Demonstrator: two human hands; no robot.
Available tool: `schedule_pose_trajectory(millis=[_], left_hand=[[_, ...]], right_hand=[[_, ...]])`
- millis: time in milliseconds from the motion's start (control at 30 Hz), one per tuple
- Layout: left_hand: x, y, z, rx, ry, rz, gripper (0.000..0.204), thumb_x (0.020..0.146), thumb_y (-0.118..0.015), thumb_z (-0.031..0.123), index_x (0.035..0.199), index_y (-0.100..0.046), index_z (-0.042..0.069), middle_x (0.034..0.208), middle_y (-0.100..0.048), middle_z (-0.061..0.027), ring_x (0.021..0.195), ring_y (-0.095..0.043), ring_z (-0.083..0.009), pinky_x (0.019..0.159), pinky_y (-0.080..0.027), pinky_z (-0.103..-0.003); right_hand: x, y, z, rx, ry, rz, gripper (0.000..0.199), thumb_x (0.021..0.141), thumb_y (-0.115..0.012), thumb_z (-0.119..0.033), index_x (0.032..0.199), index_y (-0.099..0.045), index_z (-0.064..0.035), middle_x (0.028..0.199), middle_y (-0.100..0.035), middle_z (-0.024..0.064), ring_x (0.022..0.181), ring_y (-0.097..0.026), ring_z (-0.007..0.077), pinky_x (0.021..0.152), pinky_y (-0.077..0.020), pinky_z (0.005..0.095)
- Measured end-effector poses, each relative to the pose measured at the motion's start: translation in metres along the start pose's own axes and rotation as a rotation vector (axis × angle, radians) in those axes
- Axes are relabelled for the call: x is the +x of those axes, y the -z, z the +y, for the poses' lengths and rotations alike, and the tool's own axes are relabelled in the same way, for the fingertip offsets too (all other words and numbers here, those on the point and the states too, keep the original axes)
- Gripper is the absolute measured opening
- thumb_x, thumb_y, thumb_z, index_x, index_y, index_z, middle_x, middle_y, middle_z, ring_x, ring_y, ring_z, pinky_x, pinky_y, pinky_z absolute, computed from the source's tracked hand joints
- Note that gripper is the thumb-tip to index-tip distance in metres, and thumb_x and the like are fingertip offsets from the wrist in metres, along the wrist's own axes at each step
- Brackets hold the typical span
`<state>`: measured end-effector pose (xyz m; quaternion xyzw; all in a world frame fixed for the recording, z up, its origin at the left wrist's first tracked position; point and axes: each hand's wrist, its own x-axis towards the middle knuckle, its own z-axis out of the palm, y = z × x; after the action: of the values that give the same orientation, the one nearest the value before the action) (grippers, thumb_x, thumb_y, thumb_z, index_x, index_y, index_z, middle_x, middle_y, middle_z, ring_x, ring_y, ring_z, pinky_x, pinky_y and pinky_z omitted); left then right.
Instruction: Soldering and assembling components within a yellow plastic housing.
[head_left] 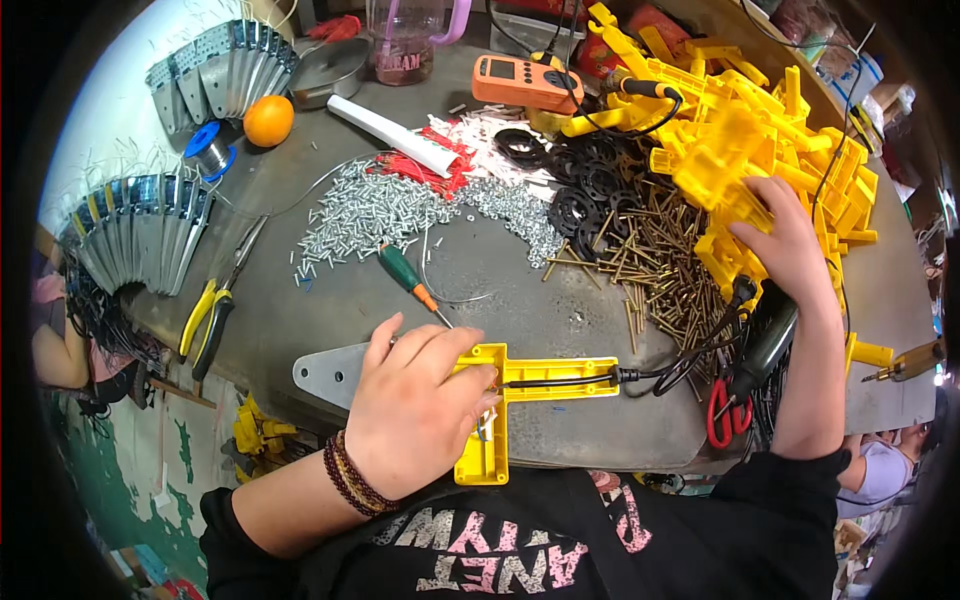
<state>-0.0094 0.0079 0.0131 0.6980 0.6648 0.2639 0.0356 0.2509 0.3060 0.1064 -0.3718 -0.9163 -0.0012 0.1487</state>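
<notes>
My left hand (415, 405) lies over a yellow T-shaped plastic housing half (560, 372) near the table's front edge, its bent fingers gripping the left side. A black cable (540, 383) runs along the housing's right arm, and thin wire ends show beneath my fingertips. From under that hand a flat grey metal blade (325, 374) sticks out to the left. At the far right my right hand (780, 235) is closed on a yellow plastic shell (722, 160), blurred by motion, above a heap of yellow plastic parts (800, 150). A green-handled screwdriver (402, 272) lies just beyond my left hand.
Piles of silver screws (365, 215), long brass-coloured screws (665, 255) and black rings (590, 185) cover the middle. Pliers (210, 320), a solder spool (209, 152) and an orange (268, 121) lie left. Red-handled scissors (728, 412) sit right; an orange meter (527, 82) stands behind.
</notes>
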Motion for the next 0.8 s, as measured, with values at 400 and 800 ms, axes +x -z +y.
schedule_pose_trajectory(millis=[400,800], left_hand=[[-0.002,-0.002,0.001,0.021,-0.039,0.048,0.023,0.072,-0.076,0.013,0.094,-0.071,0.012,0.123,-0.06,-0.006,0.112,-0.056,-0.0258,0.104,-0.031,-0.055],[-0.005,0.012,-0.019,-0.474,0.069,0.276,0.026,0.088,-0.066,0.011,0.111,-0.06,0.004,0.109,-0.065,-0.0161,0.104,-0.061,-0.0344,0.093,-0.046,-0.04]], right_hand=[[-0.111,-0.074,-0.138,1.38,-0.063,0.168,0.05,0.09,-0.07,-0.039,0.119,-0.043,-0.0082,0.089,-0.052,0.0031,0.082,-0.053,0.0164,0.082,-0.0466,0.04],[-0.096,-0.096,-0.146,0.356,0.411,-0.094,0.055,0.075,-0.079,-0.028,0.121,-0.057,-0.0063,0.109,-0.059,0.0116,0.103,-0.054,0.0332,0.091,-0.0436,0.0408]])
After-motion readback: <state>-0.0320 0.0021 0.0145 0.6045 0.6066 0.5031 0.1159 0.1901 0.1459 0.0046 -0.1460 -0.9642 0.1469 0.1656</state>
